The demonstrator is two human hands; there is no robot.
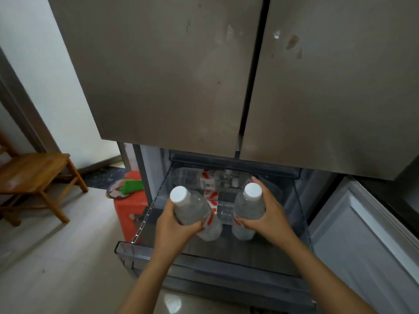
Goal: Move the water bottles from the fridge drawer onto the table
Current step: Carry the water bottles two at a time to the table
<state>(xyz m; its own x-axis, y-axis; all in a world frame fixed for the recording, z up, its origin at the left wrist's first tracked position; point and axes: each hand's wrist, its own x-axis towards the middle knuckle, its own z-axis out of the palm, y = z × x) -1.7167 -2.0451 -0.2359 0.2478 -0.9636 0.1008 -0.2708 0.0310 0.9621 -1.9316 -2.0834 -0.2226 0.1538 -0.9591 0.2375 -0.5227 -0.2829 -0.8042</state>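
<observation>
The fridge drawer (136,248) stands pulled out below the closed fridge doors. My left hand (175,223) grips a clear water bottle (192,209) with a white cap and red label, tilted, above the drawer's left side. My right hand (271,211) grips a second water bottle (248,205), nearly upright, over the drawer's middle. More bottles lie in the drawer: one (199,177) on its side at the back, another (223,210) between my hands, partly hidden. No table is in view.
Two large fridge doors (181,75) fill the upper view. A lower fridge door (367,245) hangs open at the right. A red plastic stool (127,211) with a green item stands left of the drawer. A wooden stool (34,171) sits at the far left.
</observation>
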